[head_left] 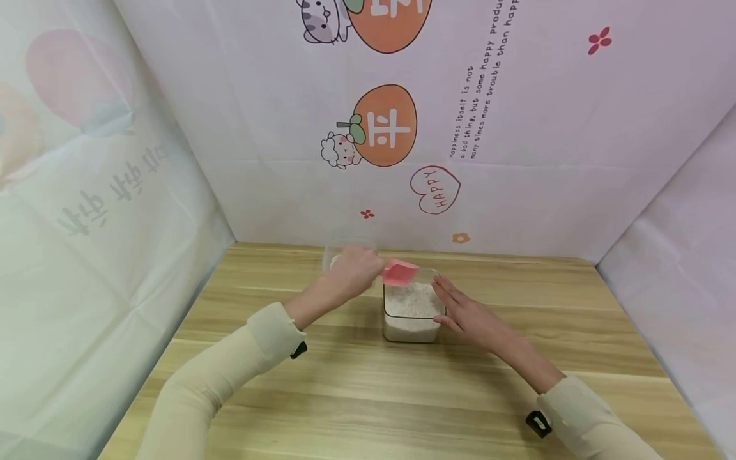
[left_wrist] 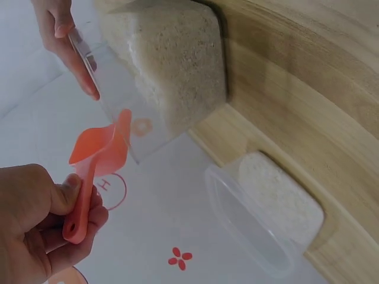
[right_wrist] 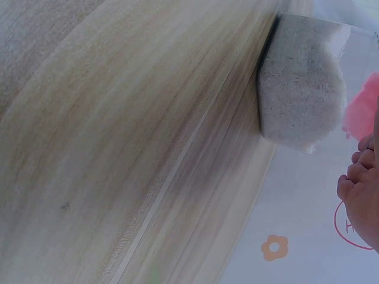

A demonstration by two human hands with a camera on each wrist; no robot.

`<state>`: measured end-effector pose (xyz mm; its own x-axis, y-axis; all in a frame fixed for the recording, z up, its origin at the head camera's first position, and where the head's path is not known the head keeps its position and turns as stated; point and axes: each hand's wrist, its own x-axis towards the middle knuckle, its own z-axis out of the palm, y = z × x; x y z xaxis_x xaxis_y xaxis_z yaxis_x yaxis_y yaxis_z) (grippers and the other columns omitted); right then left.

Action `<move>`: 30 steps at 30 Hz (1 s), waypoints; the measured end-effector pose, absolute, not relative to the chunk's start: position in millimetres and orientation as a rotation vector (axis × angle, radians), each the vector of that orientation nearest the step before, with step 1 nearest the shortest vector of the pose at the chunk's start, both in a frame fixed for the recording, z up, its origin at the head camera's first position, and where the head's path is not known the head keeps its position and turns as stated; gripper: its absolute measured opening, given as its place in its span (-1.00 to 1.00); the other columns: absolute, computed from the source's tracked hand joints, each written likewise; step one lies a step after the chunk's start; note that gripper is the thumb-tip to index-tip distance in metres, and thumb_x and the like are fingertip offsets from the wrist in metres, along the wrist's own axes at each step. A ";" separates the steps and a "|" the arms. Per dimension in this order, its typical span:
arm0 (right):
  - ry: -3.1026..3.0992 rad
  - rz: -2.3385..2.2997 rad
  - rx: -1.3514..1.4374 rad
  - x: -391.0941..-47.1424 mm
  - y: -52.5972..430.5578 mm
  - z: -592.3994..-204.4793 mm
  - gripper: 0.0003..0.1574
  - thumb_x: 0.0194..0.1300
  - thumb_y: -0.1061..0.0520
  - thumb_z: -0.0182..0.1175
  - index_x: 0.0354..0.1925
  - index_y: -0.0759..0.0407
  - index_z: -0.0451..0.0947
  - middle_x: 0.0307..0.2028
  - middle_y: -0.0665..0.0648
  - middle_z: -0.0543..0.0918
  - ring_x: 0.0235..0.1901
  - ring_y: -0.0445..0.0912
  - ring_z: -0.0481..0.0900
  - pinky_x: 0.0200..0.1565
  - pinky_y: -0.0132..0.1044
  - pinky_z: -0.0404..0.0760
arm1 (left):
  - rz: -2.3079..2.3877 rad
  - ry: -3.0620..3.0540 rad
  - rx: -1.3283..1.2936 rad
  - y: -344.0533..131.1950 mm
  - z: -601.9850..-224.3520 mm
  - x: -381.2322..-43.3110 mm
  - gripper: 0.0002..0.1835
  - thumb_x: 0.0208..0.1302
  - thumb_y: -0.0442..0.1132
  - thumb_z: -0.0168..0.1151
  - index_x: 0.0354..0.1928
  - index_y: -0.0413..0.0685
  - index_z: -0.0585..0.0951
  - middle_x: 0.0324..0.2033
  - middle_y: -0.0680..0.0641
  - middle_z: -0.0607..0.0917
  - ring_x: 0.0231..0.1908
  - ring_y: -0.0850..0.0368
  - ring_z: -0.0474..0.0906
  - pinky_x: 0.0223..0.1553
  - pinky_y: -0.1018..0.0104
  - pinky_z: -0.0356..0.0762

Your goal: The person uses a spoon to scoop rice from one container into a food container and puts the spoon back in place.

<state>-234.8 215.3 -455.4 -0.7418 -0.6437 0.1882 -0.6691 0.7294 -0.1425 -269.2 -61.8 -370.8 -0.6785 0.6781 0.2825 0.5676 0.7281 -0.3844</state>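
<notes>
Scoop (left_wrist: 105, 155) gripped by its handle (left_wrist: 84, 198) in our left hand (head_left: 358, 265), over the clear box (head_left: 414, 317) of rice (head_left: 411, 299), our right hand (head_left: 468, 319) straight-fingered against the box's right side, small tub (left_wrist: 246, 222) at left.

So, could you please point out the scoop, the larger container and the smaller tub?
Scoop (left_wrist: 109, 157): left wrist view, its bowl.
Larger container (head_left: 411, 329): head view, front wall.
Smaller tub (left_wrist: 249, 214): left wrist view, clear wall.

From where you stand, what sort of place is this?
It looks like a screened-off work table, perhaps staged rather than an ordinary kitchen. White sheeting, printed with cartoons at the back, rises on three sides of the wood-grain tabletop, where a clear container of pale grains stands.
</notes>
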 end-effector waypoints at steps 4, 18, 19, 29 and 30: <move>-2.810 0.321 1.065 -234.6 215.3 -455.6 -0.13 0.40 -0.23 -0.13 0.42 0.25 -0.05 0.44 0.24 -0.03 0.38 0.07 0.09 0.15 -0.04 0.39 | 0.392 -2.507 -0.995 -51.3 -374.8 -267.1 -0.71 0.02 -0.46 0.16 -0.55 0.18 0.62 -0.73 0.14 0.55 -0.69 0.27 0.22 -0.72 0.37 0.33; -2.795 0.332 1.069 -235.1 214.5 -460.3 -0.13 0.38 -0.20 -0.07 0.41 0.27 -0.02 0.43 0.28 -0.01 0.32 0.11 0.21 0.11 -0.02 0.43 | 0.483 -2.469 -1.089 -12.9 -394.9 -262.4 -0.78 0.12 -0.28 0.24 -0.54 0.28 0.57 -0.74 0.22 0.49 -0.70 0.31 0.15 -0.72 0.42 0.28; -2.794 0.336 1.069 -235.2 214.5 -460.2 -0.14 0.39 -0.20 -0.07 0.41 0.26 -0.02 0.42 0.28 0.00 0.32 0.11 0.21 0.11 -0.02 0.43 | 0.491 -2.464 -1.093 -11.6 -395.5 -263.1 -0.79 0.14 -0.26 0.24 -0.51 0.31 0.57 -0.74 0.21 0.47 -0.70 0.30 0.12 -0.73 0.43 0.24; -2.779 0.324 1.077 -236.4 215.1 -458.1 -0.12 0.37 -0.18 -0.04 0.41 0.29 -0.03 0.42 0.29 0.00 0.30 0.11 0.26 0.10 -0.03 0.44 | 0.548 -2.384 -1.202 -8.9 -392.7 -268.0 -0.74 0.16 -0.25 0.18 -0.62 0.30 0.55 -0.69 0.21 0.54 -0.69 0.31 0.22 -0.70 0.42 0.32; -2.782 0.323 1.079 -236.6 215.2 -458.0 -0.12 0.38 -0.18 -0.04 0.41 0.29 -0.04 0.42 0.29 -0.01 0.30 0.11 0.24 0.11 -0.03 0.43 | 0.556 -2.368 -1.235 -8.5 -392.1 -268.4 -0.74 0.16 -0.24 0.17 -0.62 0.29 0.54 -0.68 0.22 0.54 -0.68 0.31 0.21 -0.69 0.42 0.33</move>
<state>-236.6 215.2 -458.0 -0.7330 -0.6482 0.2062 -0.6782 0.7198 -0.1482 -268.4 -8.5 -392.1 -0.5228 0.8349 0.1720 0.6709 0.5275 -0.5211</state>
